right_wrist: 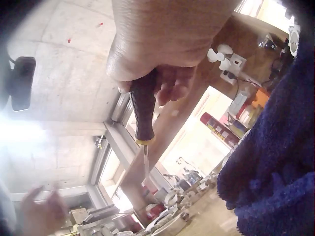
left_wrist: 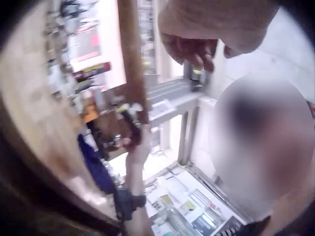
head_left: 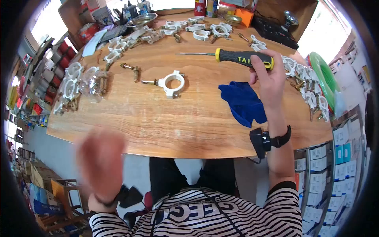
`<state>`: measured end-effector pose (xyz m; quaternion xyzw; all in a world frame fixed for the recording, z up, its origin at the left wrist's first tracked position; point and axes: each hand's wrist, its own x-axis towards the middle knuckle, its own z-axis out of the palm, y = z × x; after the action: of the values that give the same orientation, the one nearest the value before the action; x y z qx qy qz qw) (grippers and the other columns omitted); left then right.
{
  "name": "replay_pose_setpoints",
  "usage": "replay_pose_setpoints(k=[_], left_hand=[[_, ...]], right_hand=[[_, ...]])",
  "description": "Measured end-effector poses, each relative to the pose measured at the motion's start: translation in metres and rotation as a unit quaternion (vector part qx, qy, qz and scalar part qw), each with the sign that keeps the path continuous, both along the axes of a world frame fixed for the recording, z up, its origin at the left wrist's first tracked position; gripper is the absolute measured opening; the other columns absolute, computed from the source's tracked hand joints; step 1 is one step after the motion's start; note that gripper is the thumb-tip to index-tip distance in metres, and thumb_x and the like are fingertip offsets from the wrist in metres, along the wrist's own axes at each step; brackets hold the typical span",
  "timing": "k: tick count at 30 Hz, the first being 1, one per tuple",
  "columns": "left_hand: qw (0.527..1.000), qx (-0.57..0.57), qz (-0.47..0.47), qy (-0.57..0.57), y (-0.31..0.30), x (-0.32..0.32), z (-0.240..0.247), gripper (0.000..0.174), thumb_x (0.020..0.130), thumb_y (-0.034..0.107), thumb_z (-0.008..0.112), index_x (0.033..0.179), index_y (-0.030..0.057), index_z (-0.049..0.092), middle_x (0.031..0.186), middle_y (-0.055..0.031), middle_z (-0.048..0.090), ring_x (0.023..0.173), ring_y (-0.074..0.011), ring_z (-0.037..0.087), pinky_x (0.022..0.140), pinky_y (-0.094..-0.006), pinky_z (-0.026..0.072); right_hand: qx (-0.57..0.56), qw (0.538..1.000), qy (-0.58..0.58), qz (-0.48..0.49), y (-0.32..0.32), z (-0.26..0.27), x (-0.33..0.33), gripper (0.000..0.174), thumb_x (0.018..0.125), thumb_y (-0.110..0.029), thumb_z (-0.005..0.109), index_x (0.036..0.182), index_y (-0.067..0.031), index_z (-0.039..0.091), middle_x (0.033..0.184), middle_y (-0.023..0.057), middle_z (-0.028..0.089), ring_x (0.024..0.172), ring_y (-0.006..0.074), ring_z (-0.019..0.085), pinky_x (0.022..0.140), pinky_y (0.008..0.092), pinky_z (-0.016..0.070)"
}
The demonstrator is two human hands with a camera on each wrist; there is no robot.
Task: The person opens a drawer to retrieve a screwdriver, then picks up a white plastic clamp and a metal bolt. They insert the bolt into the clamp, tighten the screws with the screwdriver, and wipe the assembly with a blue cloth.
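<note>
My right hand [head_left: 270, 77] grips the black and yellow handle of a screwdriver [head_left: 237, 57], its metal shaft pointing left above the table. In the right wrist view the screwdriver [right_wrist: 144, 110] extends down from the curled fingers. Motion blurs my left hand [head_left: 102, 162], which is raised at the table's front edge with nothing in it. Its fingers [left_wrist: 199, 54] hang loosely bent in the left wrist view. A white pipe clamp [head_left: 172, 84] with a bolt lies on the middle of the table. Beneath the right forearm is a dark blue cloth [head_left: 244, 103].
Loose brass-coloured bolts [head_left: 131, 70] lie left of the clamp. More white clamps line the table's back [head_left: 201, 34], left [head_left: 71, 87] and right [head_left: 302, 75]. A clear plastic bag [head_left: 92, 85] sits on the left; a green coil [head_left: 321, 81] stands at the right edge.
</note>
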<state>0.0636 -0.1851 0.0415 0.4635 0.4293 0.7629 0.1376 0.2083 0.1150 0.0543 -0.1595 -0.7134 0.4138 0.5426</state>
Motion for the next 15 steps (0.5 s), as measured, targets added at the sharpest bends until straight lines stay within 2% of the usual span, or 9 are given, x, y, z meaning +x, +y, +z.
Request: replay_pose_setpoints(k=[1,2,4,5,10,11,12,13,15], left_hand=[[1.0,0.004,-0.003,-0.014,-0.005,0.01,0.019,0.036,0.086,0.023,0.038,0.114,0.0005,0.039,0.103,-0.0122,0.049,0.092,-0.0175,0.048,0.085,-0.0331,0.0361],[0.994,0.055,-0.067,0.069,-0.009,0.022,0.041,0.038,0.084,0.026,0.043,0.117,0.0078,0.039,0.091,-0.0068,0.047,0.081,-0.0149,0.046,0.077,-0.0308,0.0371],[0.942,0.162,-0.177,0.233,-0.015,0.04,0.067,0.046,0.08,0.032,0.052,0.123,0.0224,0.04,0.067,0.004,0.045,0.059,-0.0096,0.043,0.061,-0.0261,0.0391],[0.945,0.174,-0.17,0.221,-0.015,0.043,0.066,0.046,0.08,0.032,0.052,0.123,0.0224,0.04,0.067,0.004,0.045,0.059,-0.0096,0.043,0.061,-0.0261,0.0391],[0.894,0.25,-0.224,0.297,-0.013,0.037,0.075,0.007,0.077,0.014,0.05,0.08,0.0165,0.044,0.062,0.0048,0.043,0.056,-0.0089,0.042,0.06,-0.0231,0.0391],[0.883,0.257,-0.235,0.316,-0.016,0.037,0.079,0.008,0.076,0.011,0.049,0.071,0.0153,0.045,0.061,0.0049,0.042,0.055,-0.0088,0.041,0.06,-0.0225,0.0391],[0.904,0.238,-0.172,0.31,-0.016,0.047,0.085,0.017,0.074,0.006,0.046,0.062,0.0154,0.037,0.063,0.0057,0.043,0.055,-0.0065,0.043,0.058,-0.0205,0.0383],[0.88,0.401,-0.094,0.237,-0.002,0.053,0.081,0.018,0.072,0.005,0.046,0.059,0.0153,0.038,0.061,0.0069,0.045,0.052,-0.0048,0.043,0.056,-0.0192,0.0378],[0.883,0.389,-0.093,0.246,-0.007,0.052,0.077,0.019,0.072,0.004,0.046,0.059,0.0153,0.038,0.06,0.0074,0.045,0.051,-0.0044,0.043,0.055,-0.0188,0.0376]], right_hand=[[0.004,1.0,-0.003,0.0,0.0,0.0,0.0,0.026,0.077,-0.018,0.061,0.09,-0.0014,0.046,0.06,0.0012,0.049,0.044,0.0046,0.043,0.039,0.0175,0.0339],[0.006,1.0,-0.003,0.0,0.001,-0.001,-0.001,0.027,0.077,-0.019,0.062,0.09,-0.0011,0.046,0.061,0.0014,0.049,0.044,0.005,0.044,0.038,0.0178,0.0347],[0.013,1.0,-0.02,-0.012,0.004,-0.003,-0.001,0.028,0.076,-0.019,0.062,0.09,-0.0009,0.046,0.061,0.0014,0.049,0.044,0.0054,0.044,0.038,0.018,0.035],[0.016,0.999,-0.015,-0.025,0.005,-0.003,-0.001,0.029,0.076,-0.02,0.062,0.091,-0.0008,0.046,0.06,0.0014,0.049,0.043,0.0057,0.044,0.038,0.0182,0.0354],[0.031,0.999,-0.019,-0.016,0.007,-0.005,0.0,0.029,0.077,-0.019,0.061,0.093,-0.0015,0.044,0.064,0.0037,0.048,0.043,0.0061,0.045,0.037,0.0182,0.0339],[0.028,0.999,-0.02,-0.011,0.003,-0.008,-0.001,0.029,0.077,-0.019,0.061,0.093,-0.0015,0.044,0.064,0.0037,0.048,0.043,0.0061,0.045,0.037,0.0182,0.0339],[0.024,1.0,-0.008,-0.009,0.001,-0.01,-0.002,0.029,0.077,-0.019,0.061,0.093,-0.0018,0.044,0.064,0.0034,0.048,0.044,0.0059,0.045,0.037,0.018,0.0335],[0.034,0.999,0.001,-0.007,0.006,-0.005,-0.001,0.029,0.077,-0.019,0.061,0.094,-0.002,0.044,0.063,0.0031,0.049,0.044,0.0057,0.044,0.037,0.0179,0.0332],[0.048,0.999,0.004,-0.002,0.005,-0.005,-0.001,0.03,0.077,-0.018,0.061,0.095,-0.0022,0.043,0.063,0.0028,0.049,0.044,0.0055,0.044,0.038,0.0176,0.0333]])
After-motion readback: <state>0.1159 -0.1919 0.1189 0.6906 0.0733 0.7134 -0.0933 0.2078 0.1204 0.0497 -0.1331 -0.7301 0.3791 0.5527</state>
